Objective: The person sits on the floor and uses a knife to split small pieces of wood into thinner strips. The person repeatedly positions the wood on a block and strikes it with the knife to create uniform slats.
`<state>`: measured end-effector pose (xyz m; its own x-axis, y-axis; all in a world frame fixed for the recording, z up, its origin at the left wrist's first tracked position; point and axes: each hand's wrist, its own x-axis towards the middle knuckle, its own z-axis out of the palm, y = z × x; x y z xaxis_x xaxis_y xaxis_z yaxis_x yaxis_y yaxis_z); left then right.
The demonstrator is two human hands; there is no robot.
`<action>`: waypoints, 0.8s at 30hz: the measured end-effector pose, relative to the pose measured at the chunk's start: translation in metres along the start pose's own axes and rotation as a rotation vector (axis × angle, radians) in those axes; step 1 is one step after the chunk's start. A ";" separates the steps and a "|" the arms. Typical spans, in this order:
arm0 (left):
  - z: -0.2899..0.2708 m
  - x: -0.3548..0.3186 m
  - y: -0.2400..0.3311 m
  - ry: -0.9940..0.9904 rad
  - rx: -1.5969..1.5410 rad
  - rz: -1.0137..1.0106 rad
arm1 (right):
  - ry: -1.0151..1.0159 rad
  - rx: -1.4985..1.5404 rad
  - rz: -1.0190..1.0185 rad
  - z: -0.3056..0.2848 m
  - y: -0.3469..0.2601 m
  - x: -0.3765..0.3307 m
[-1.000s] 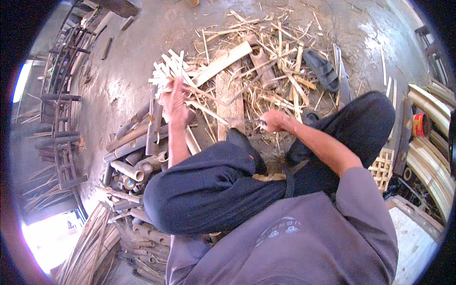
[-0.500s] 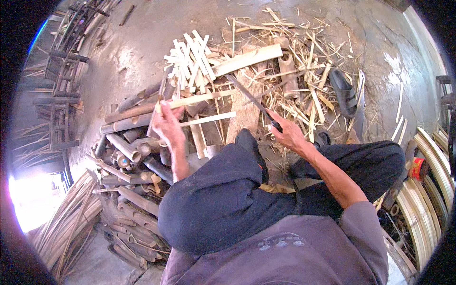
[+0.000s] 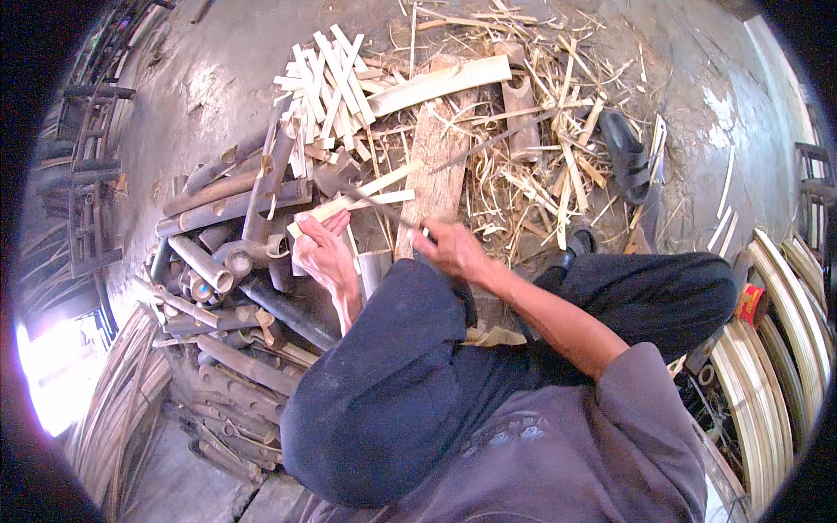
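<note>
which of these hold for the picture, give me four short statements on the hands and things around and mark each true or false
1. The right hand holds a dark blade. True.
2. The left hand is empty. False: it holds a pale strip.
3. A curved pale slat lies across the wooden board. True.
4. The black sandal lies left of the board. False: it lies to the right.

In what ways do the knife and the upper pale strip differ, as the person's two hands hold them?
The knife is dark; the upper pale strip is creamy. In the picture, the knife slopes down toward the right, while the strip rises. The right hand grips the knife, the left hand the strip. Both are long and narrow.
</note>
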<state>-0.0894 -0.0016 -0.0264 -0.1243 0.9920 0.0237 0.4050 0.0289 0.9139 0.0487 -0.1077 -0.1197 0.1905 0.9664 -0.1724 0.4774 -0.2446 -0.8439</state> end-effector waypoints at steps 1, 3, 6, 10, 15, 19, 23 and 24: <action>-0.001 -0.004 -0.001 -0.013 0.001 -0.008 | 0.024 0.009 0.048 0.000 0.011 0.006; 0.004 0.000 0.005 -0.030 -0.021 0.010 | 0.032 0.062 0.265 -0.013 0.046 0.005; 0.000 0.006 -0.018 0.044 -0.183 -0.055 | -0.045 -0.067 0.300 -0.034 0.053 0.003; 0.004 0.004 -0.009 0.030 -0.076 -0.017 | -0.106 0.050 0.028 -0.023 -0.001 -0.011; 0.008 0.004 0.001 -0.014 -0.211 0.037 | 0.044 -0.050 0.310 -0.032 0.060 0.019; 0.011 0.008 0.003 0.011 -0.150 -0.009 | -0.045 0.011 0.205 -0.029 0.049 0.003; 0.011 0.009 0.001 -0.093 -0.193 0.010 | -0.007 0.088 0.213 -0.032 0.054 0.003; 0.008 0.006 -0.005 -0.097 -0.102 0.023 | -0.001 0.102 0.171 -0.030 0.042 0.002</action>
<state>-0.0849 0.0052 -0.0343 -0.0260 0.9996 0.0105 0.3123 -0.0019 0.9500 0.0948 -0.1187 -0.1400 0.2601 0.9118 -0.3178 0.3485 -0.3956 -0.8497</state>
